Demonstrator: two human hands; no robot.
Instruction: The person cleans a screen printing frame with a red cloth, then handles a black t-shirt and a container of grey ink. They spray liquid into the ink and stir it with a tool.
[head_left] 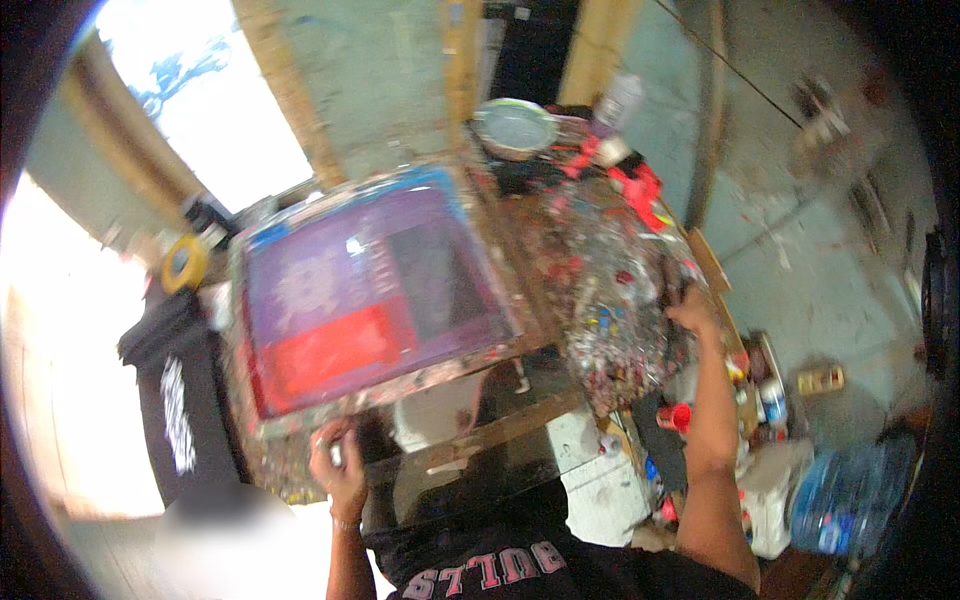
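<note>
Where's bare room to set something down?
Likely the pale patch, bordered by the paint-crusted surface above and black shirt below-left. The surface beside the right hand is too blurred to judge. Crowded: its far end, with bucket and red material, and lower right, around the blue jug.

The left hand (340,465) is near the framed screen (375,295), the right hand (694,310) beside clutter (615,315).

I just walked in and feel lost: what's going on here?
The person's left hand is close to the near edge of a framed purple screen bearing a red patch. The right hand is at a paint-spattered surface; blur hides whether either grip holds anything. Black cloth is left of the screen.
</note>
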